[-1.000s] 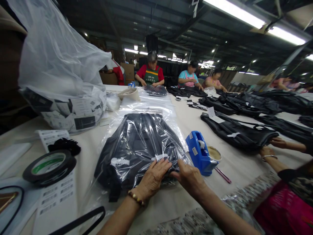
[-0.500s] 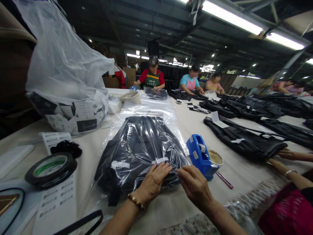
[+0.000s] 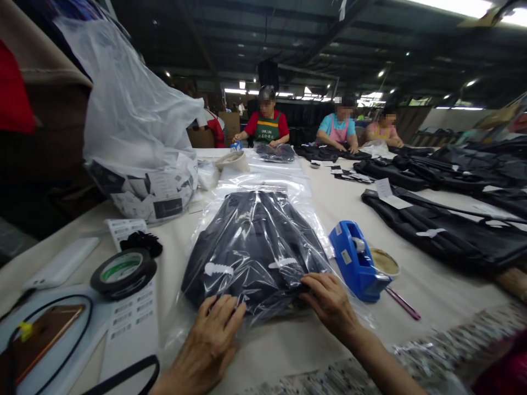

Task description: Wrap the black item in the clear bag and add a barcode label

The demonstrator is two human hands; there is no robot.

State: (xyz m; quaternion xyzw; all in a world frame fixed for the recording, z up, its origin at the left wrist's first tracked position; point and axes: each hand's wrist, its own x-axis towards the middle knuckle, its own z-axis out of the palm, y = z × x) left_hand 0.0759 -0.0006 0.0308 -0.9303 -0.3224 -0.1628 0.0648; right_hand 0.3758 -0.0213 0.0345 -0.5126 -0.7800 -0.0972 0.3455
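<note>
A black backpack-like bag [image 3: 255, 236] lies flat inside a clear plastic bag [image 3: 185, 323] in front of me, with white tags showing through the film. My left hand [image 3: 216, 334] rests on the near left edge of the plastic, fingers stretched out. At the near right corner, my right hand [image 3: 329, 302] has its fingers bent and pressed together on the plastic film. Just beyond that hand stands a blue tape dispenser [image 3: 356, 263].
To the left are a black tape roll [image 3: 123, 273], barcode label sheets [image 3: 134, 323], a phone [image 3: 49, 340] and a large plastic sack of tags [image 3: 144, 181]. More black bags [image 3: 436, 230] lie on the right. Several co-workers [image 3: 267, 123] work across the table.
My left hand has moved left and nearer, from the middle of the plastic to its near left edge. My right hand stays at the right corner. The view has turned slightly left.
</note>
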